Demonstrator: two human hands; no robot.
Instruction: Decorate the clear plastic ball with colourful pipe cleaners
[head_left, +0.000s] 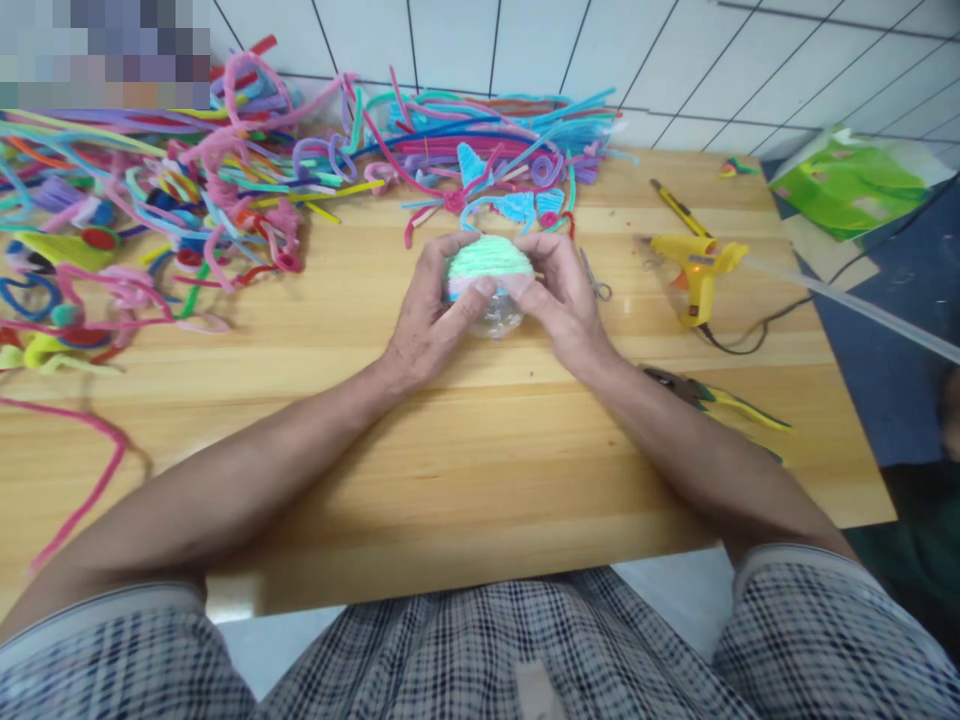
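Observation:
Between my two hands is a clear plastic ball [491,262], its upper part wrapped in light green pipe cleaner with pink and blue bands below. The bottom of the ball is bare and see-through. My left hand [439,305] curls around its left side, thumb on the front. Around the right side closes my right hand [559,300], its thumb near the left one. The far side of the ball is hidden. Just behind it lie blue pipe-cleaner shapes [517,207] with pink coils. Beside my right fingers rests a pair of scissors [600,288], partly covered.
Heaps of coloured pipe cleaners [150,200] fill the back left. At the right lie a yellow glue gun [697,265] with its cord, a yellow utility knife [679,207] and pliers [739,405] partly behind my forearm. A green package [847,185] stands past the table's right edge.

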